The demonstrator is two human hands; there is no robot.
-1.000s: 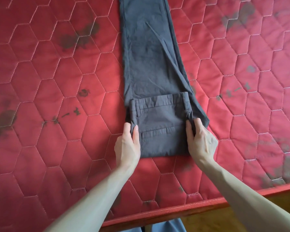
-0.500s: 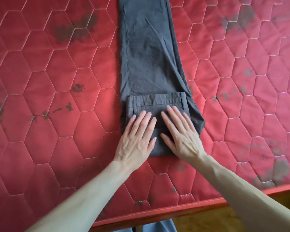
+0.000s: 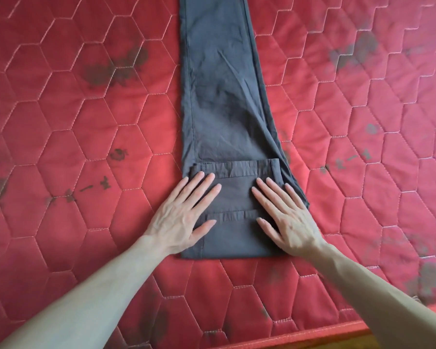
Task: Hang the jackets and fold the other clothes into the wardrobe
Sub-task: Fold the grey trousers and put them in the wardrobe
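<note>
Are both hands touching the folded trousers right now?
Touching. The head view shows the left hand and right hand lying flat with straight fingers on the folded end of the trousers, no gap visible.

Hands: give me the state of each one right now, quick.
Left hand: open, fingers straight, pressing flat on the folded trousers.
Right hand: open, fingers straight, pressing flat on the same fold.

Under your fingers you have a red mattress (image 3: 68, 127), quilted in hexagons with pale stitching. Dark stains (image 3: 116, 69) mark it ahead and left of your fingertips, and more stains (image 3: 353, 49) lie ahead to their right. Its piped edge (image 3: 312, 335) runs behind your wrists.
</note>
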